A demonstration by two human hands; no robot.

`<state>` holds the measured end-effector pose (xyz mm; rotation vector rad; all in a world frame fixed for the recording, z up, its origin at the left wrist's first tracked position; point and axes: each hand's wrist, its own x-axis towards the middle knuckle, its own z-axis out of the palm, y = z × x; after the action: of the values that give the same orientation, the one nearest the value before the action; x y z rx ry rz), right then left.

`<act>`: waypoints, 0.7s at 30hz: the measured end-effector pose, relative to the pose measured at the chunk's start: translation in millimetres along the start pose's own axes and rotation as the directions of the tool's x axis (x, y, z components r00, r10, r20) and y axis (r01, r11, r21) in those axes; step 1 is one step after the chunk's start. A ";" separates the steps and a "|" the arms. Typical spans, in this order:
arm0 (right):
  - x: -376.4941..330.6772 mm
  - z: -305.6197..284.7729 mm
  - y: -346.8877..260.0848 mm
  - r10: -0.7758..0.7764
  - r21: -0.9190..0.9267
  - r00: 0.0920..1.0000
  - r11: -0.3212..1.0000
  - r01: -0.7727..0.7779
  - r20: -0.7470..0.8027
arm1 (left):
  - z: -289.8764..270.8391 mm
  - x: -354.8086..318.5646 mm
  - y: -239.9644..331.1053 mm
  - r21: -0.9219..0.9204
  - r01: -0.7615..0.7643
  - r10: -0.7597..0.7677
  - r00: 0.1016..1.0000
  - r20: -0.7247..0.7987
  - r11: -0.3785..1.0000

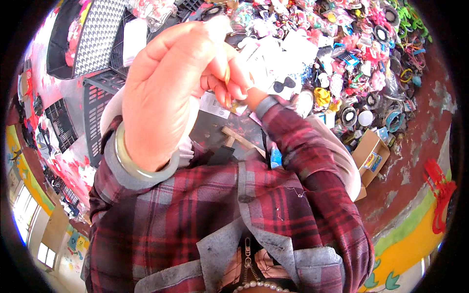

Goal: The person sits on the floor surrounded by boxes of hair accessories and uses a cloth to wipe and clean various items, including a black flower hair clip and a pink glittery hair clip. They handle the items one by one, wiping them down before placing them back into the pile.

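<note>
My left hand (166,83) is raised close in front of me, a pale bangle at its wrist. Its fingers are bent and closed toward the tips, where a small pale blur (220,25) shows; what they pinch cannot be made out. My right hand (251,96) meets it from the right, mostly hidden behind the left, with fingers curled together. Just beyond it lie white cards (296,48) and a black bow-shaped piece (284,85). A printed white paper (214,106) lies below the hands.
A big heap of small colourful accessories (337,58) spreads to the right. Dark plastic crates (97,115) and a houndstooth-patterned bin (100,36) stand at left. An open cardboard box (369,154) sits by my right knee; a wooden piece (243,140) lies between my legs.
</note>
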<state>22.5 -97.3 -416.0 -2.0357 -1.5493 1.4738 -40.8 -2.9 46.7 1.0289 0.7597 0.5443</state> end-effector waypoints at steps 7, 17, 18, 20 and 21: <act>-30.4 59.9 -49.1 0.290 -0.002 0.950 0.956 -0.292 0.112 | -21.4 7.0 11.0 -0.199 -0.065 0.035 0.988 -0.149 0.978; -27.2 22.2 -52.2 0.191 -0.323 0.965 0.938 -0.126 0.179 | -42.6 12.9 13.4 -0.336 -0.016 0.016 1.000 -0.004 0.942; -29.8 17.7 -50.0 0.216 -0.320 0.959 0.935 -0.150 0.183 | -42.8 12.1 13.8 -0.331 -0.015 0.011 1.000 -0.014 0.943; -35.6 6.1 -43.0 0.214 -0.346 0.957 0.928 -0.137 0.194 | -42.4 10.2 15.5 -0.322 -0.013 0.004 1.000 -0.030 0.947; -42.4 -3.1 -37.4 0.190 -0.376 0.960 0.921 -0.102 0.206 | -43.0 8.5 15.2 -0.316 -0.019 0.012 1.000 -0.023 0.949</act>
<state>3.3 -114.2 -365.5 -2.2881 -1.9263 1.6418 -69.6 33.4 44.8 0.7327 0.6567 0.6675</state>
